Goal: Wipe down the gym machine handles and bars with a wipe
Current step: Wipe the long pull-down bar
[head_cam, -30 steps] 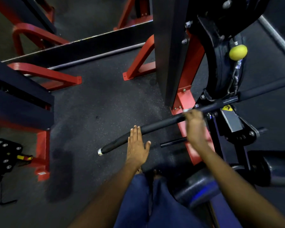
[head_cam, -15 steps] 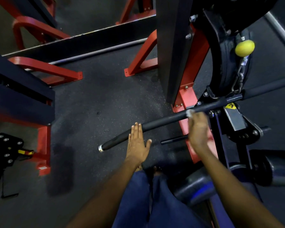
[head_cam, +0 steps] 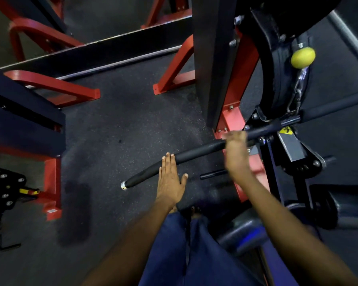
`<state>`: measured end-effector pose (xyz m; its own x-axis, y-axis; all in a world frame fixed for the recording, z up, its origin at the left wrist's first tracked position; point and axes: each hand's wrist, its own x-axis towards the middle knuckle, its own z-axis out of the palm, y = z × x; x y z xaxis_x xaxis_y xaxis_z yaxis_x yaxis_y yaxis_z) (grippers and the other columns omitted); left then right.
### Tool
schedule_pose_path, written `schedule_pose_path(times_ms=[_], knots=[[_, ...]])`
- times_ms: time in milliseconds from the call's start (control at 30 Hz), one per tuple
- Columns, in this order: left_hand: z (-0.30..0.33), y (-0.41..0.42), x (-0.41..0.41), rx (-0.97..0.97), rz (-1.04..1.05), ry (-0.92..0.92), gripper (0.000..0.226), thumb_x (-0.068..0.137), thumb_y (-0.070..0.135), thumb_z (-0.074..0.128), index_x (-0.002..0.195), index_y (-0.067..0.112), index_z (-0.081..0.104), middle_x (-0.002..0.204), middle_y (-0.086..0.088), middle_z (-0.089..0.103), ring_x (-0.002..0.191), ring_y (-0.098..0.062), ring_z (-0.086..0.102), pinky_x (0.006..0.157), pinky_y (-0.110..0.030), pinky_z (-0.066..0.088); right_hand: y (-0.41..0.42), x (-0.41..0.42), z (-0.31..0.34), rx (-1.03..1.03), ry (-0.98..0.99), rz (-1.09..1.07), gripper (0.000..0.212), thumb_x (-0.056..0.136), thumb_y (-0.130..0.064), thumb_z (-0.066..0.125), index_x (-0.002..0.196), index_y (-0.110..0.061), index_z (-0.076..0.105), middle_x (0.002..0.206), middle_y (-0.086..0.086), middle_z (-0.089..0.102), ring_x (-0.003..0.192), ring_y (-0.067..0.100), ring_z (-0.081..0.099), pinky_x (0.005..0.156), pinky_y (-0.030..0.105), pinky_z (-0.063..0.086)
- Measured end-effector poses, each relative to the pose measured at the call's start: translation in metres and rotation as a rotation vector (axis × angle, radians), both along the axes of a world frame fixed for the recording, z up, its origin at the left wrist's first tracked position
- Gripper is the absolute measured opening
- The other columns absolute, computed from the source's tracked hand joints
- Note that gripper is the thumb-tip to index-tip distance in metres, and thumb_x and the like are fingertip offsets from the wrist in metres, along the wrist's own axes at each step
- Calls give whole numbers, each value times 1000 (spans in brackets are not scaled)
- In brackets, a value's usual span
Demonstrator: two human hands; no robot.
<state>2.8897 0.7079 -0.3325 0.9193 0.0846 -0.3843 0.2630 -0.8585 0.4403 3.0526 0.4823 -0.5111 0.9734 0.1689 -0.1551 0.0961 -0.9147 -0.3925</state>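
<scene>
Single head view, looking steeply down from above hands, close; bar (head_cam: 196, 151) lying just beyond left hand (head_cam: 171, 180).

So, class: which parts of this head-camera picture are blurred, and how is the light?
Head view: the right hand on the black bar is smeared by motion; the left hand looks sharp; lighting is dim, with a dark shadow on the floor; straight frames bow from the wide lens.

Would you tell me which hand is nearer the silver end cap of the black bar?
Left. The left hand lies flat on the black bar near its silver end cap; the right hand is farther up it.
</scene>
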Motion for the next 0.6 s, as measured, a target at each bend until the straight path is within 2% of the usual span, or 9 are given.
schedule_pose_path(times_ms=[33, 67, 133, 167, 200, 333, 400, 500, 600], knots=[[0, 0, 1, 6, -2, 6, 75, 102, 35, 42, 153, 8, -6, 162, -6, -13, 148, -19, -15, 121, -33, -5, 21, -17, 12, -100, -163, 35, 22, 86, -17, 44, 104, -15, 56, 91, 7, 55, 92, 9, 47, 81, 20, 40], [0, 0, 2, 13, -6, 14, 75, 102, 35, 41, 153, 8, -6, 162, -6, -13, 148, -19, -15, 121, -33, -5, 40, -34, 49, -68, -129, 144, 26, 78, -4, 52, 104, -6, 58, 93, 10, 56, 95, 23, 51, 77, 31, 48], [1, 1, 3, 21, -18, 27, 74, 102, 35, 40, 153, 7, -6, 162, -7, -12, 149, -20, -14, 121, -34, -5, 72, -82, 195, 55, 48, 327, 29, 78, 6, 54, 107, 3, 60, 104, 17, 59, 105, 36, 50, 82, 41, 51], [2, 2, 3, 19, -20, 29, 74, 102, 35, 40, 153, 7, -6, 162, -7, -12, 149, -20, -14, 121, -34, -5, 60, -68, 204, 66, -194, 372, 28, 81, 7, 50, 107, 5, 60, 107, 20, 60, 109, 39, 49, 88, 43, 48], [1, 2, 2, 16, -17, 28, 74, 102, 35, 40, 153, 7, -6, 162, -7, -12, 149, -20, -14, 121, -34, -5, 39, -59, 202, -52, -289, 374, 29, 84, 9, 45, 108, 7, 60, 110, 22, 59, 112, 38, 47, 93, 43, 44], [1, -4, 1, 6, 23, 11, 75, 102, 36, 40, 153, 7, -6, 162, -6, -12, 148, -20, -15, 120, -33, -6, -51, -37, 210, 44, -262, -316, 29, 87, -3, 38, 103, 8, 60, 110, 27, 52, 106, 36, 47, 92, 42, 34], [1, -7, 1, 1, 42, 11, 76, 102, 36, 40, 152, 5, -7, 162, -8, -14, 148, -20, -17, 120, -32, -8, -40, -42, 211, 82, -255, -428, 21, 85, 5, 46, 102, 8, 59, 108, 31, 50, 104, 40, 47, 90, 48, 38], [2, -10, 3, -5, 62, 18, 76, 102, 36, 41, 152, 5, -8, 162, -8, -13, 148, -21, -17, 119, -31, -8, 18, -61, 202, 171, -54, -173, 26, 86, 4, 49, 110, 7, 59, 114, 26, 54, 109, 38, 50, 92, 47, 44], [2, -8, 5, 3, 53, 32, 75, 102, 37, 40, 153, 5, -6, 162, -8, -12, 148, -20, -15, 119, -32, -8, 25, -73, 189, 123, -134, 295, 28, 90, -5, 49, 115, -1, 60, 111, 16, 56, 104, 33, 53, 84, 44, 50]])
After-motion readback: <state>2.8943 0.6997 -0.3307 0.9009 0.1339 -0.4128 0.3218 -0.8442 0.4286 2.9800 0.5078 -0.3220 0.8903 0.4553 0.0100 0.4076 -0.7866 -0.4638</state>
